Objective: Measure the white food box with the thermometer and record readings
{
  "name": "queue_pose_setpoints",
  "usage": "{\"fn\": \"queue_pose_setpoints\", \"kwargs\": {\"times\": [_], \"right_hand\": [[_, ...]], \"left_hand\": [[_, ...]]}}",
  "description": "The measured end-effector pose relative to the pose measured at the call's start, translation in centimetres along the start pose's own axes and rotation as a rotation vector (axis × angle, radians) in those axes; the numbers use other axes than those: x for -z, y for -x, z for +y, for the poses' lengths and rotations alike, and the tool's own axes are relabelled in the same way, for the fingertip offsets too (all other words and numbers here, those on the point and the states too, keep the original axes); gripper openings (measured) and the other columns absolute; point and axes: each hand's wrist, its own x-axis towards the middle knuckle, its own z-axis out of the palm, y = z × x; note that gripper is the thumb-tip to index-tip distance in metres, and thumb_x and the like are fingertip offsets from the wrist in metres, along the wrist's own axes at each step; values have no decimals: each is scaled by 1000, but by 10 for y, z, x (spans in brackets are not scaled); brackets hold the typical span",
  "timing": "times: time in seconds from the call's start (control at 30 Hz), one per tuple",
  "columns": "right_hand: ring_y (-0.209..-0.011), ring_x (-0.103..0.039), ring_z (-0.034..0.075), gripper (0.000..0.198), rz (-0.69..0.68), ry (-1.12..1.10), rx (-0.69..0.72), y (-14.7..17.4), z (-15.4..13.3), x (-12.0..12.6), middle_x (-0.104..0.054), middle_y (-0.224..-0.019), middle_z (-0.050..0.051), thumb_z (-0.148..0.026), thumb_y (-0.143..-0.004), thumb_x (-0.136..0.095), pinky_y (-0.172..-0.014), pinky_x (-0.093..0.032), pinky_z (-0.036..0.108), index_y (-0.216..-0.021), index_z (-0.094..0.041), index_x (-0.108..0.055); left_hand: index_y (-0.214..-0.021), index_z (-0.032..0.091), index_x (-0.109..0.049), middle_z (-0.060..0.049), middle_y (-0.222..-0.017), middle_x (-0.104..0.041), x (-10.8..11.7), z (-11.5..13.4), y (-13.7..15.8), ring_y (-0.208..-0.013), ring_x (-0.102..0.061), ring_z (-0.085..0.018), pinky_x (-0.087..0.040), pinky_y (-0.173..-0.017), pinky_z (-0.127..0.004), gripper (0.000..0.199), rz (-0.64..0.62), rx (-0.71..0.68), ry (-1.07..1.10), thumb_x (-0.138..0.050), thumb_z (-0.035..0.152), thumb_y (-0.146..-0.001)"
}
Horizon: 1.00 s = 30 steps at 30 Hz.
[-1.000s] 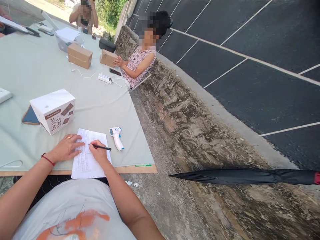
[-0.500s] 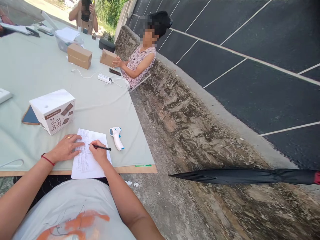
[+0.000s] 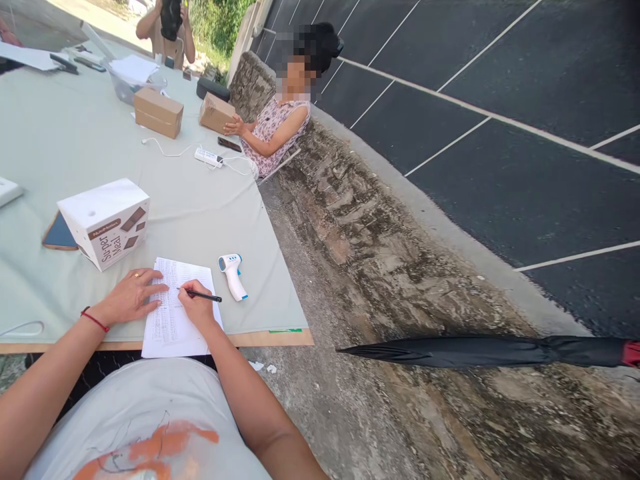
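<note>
A sheet of paper (image 3: 170, 330) covered in small rows of writing lies at the table's near edge. My right hand (image 3: 196, 308) rests on it, closed around a black pen (image 3: 203, 294) whose tip meets the page. My left hand (image 3: 131, 295) lies flat with fingers spread, its fingertips on the paper's left edge. Right of the sheet is a white and blue infrared thermometer (image 3: 233, 277). Beyond my left hand stands a white carton (image 3: 107, 220) with brown print, partly over a dark blue flat item (image 3: 61, 233).
Across the cloth-covered table (image 3: 200, 207) a seated person touches a cardboard box (image 3: 217, 113). Another cardboard box (image 3: 158, 112), a white power strip (image 3: 208, 157), a phone (image 3: 229, 144) and a plastic basket (image 3: 131, 83) lie nearby. A folded black umbrella (image 3: 440, 351) juts in from the right.
The seated person's cardboard box has tilted up slightly in their hands. My hands, the pen and the paper stay nearly in place; the view has shifted a little.
</note>
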Motion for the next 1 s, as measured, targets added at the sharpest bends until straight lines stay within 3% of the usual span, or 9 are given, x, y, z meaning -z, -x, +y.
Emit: {"fn": "queue_pose_setpoints", "kwargs": {"times": [0.8,0.9,1.0], "right_hand": [[-62,-56,17,11,32,-25,-25,0,3,1,-61,-63,-4,-35,-72,-50,-65,-48,30,-68,-26,-53],[-65,-57,16,16,68,-79,-26,-1,4,2,-64,-69,-2,-39,-75,-50,-66,-50,30,-73,-24,-55],[-70,-59,17,22,95,-133,-3,-1,3,4,-65,-74,1,-43,-79,-50,-68,-51,30,-80,-23,-58]], "left_hand": [[-122,24,-65,-13,-123,-59,-1,-2,0,-111,-57,-29,-46,-95,-48,36,-12,-5,-37,-46,42,-97],[-117,22,-66,-13,-120,-61,0,-2,0,-108,-57,-28,-47,-93,-47,31,77,24,-56,-46,36,-97],[-114,21,-63,-12,-116,-61,6,-3,2,-108,-57,-29,-47,-93,-48,25,266,105,-106,-48,27,-95]]}}
